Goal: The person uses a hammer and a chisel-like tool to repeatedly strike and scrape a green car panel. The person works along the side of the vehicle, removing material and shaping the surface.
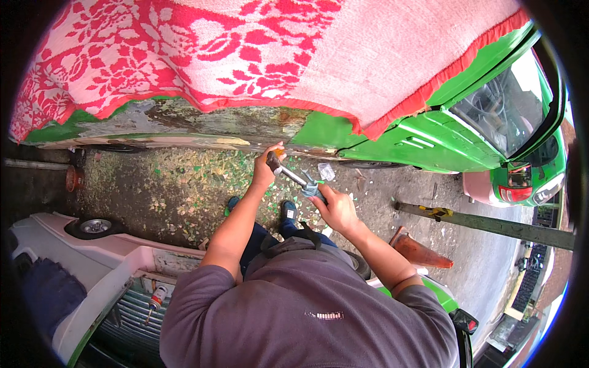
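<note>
A metal-shafted tool (293, 176) spans the gap between my hands, in front of my body. Closed round its far left end is my left hand (266, 169), with an amber-coloured part showing by the fingers and a dark part below it. My right hand (337, 210) grips a blue-grey piece (313, 189) at the shaft's other end, thumb along its side. Whether that piece is cloth or part of the tool I cannot tell. Beyond my hands is the green car's side (208, 119), its paint stripped to a patchy brown-grey surface.
A red-and-white patterned blanket (245, 49) covers the car's upper part. Paint flakes (178, 190) litter the ground. An orange cone (420, 248) lies at right, near a post (491, 224). Behind me at left stands a pale vehicle (98, 245) with a small bottle (158, 297) on it.
</note>
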A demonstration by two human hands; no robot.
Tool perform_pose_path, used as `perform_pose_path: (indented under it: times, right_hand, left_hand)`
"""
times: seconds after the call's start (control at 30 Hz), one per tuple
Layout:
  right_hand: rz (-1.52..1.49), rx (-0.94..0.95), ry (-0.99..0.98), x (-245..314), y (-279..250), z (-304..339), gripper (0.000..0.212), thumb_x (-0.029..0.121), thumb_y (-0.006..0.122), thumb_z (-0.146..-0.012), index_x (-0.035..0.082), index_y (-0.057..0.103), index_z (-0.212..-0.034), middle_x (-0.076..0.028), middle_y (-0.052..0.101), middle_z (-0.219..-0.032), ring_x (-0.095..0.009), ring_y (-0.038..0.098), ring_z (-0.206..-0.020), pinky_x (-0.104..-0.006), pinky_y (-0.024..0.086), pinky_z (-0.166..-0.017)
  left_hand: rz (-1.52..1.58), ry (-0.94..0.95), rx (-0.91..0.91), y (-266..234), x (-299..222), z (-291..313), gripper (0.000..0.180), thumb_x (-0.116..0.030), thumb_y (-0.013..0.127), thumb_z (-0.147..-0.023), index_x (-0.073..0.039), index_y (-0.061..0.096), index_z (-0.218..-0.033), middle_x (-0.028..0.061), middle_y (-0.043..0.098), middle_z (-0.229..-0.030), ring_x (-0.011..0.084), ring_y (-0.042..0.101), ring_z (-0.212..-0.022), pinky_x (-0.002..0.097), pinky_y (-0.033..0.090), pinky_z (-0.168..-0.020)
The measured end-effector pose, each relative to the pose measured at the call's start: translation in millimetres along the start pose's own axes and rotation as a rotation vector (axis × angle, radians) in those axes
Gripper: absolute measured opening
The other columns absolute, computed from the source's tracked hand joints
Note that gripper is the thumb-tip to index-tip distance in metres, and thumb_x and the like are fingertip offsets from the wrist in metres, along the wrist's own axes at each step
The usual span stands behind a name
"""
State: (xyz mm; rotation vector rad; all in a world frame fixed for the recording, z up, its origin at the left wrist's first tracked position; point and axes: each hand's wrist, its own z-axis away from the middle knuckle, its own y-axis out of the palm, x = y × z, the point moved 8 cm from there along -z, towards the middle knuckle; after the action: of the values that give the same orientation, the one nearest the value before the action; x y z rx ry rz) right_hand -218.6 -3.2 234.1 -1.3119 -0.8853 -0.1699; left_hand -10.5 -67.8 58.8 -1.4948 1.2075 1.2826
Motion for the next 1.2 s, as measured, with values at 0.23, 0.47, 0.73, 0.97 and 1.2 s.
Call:
perform_pose_path:
  times: [0.23, 0.47, 0.73, 0.97, 1.2]
  right_hand:
    - [0.191, 0.113, 0.027, -16.3, 16.1, -14.5, 0.032, 0.033, 0.061, -0.093, 0.005, 0.058, -0.106, -0.018, 0.066, -0.080, -0.039, 0.065, -0.067, -0.0475, 0.051, -0.055]
    - [0.017, 0.064, -0.040, 13.6, -3.6, -2.3, 0.027, 0.025, 0.067, -0.090, 0.003, 0.058, -0.103, -0.021, 0.064, -0.081, -0.041, 0.063, -0.072, -0.0472, 0.049, -0.058]
    - [-0.012, 0.100, 0.126, -3.0, 4.8, 3.3, 0.036, 0.034, 0.065, -0.091, 0.004, 0.060, -0.110, -0.020, 0.067, -0.078, -0.040, 0.066, -0.072, -0.0474, 0.052, -0.060]
    - [0.021, 0.131, 0.201, -6.1, 4.9, -3.5, 0.037, 0.035, 0.064, -0.091, 0.003, 0.060, -0.109, -0.021, 0.067, -0.078, -0.041, 0.066, -0.074, -0.0496, 0.051, -0.063]
    - [0.106, 0.079, -0.099, 53.5, 7.9, -25.3, 0.034, 0.035, 0.060, -0.093, 0.005, 0.059, -0.109, -0.018, 0.066, -0.078, -0.039, 0.066, -0.071, -0.0461, 0.053, -0.061]
  left_hand:
    - [-0.160, 0.080, 0.074, -7.5, 23.6, -4.3, 0.037, 0.007, 0.068, -0.083, -0.009, 0.061, -0.115, 0.0150, 0.067, -0.120, 0.0216, 0.064, -0.113, 0.0326, 0.051, -0.093]
    - [0.080, -0.068, -0.002, -5.2, 36.2, 5.3, 0.023, 0.006, 0.066, -0.086, 0.001, 0.062, -0.109, 0.0160, 0.058, -0.132, 0.0206, 0.060, -0.113, 0.0343, 0.053, -0.093]
    - [0.272, -0.126, -0.033, -14.9, 21.4, 8.9, 0.027, 0.009, 0.061, -0.088, -0.001, 0.059, -0.113, 0.0181, 0.057, -0.132, 0.0204, 0.061, -0.111, 0.0342, 0.053, -0.095]
    - [0.318, -0.155, 0.095, -16.3, 33.6, -6.1, 0.027, 0.007, 0.060, -0.089, 0.000, 0.059, -0.114, 0.0184, 0.057, -0.132, 0.0199, 0.063, -0.105, 0.0332, 0.053, -0.092]
    - [0.135, -0.104, 0.096, -24.6, 25.6, -13.5, 0.029, -0.005, 0.072, -0.084, -0.003, 0.064, -0.112, 0.0098, 0.064, -0.124, 0.0153, 0.061, -0.109, 0.0301, 0.050, -0.095]
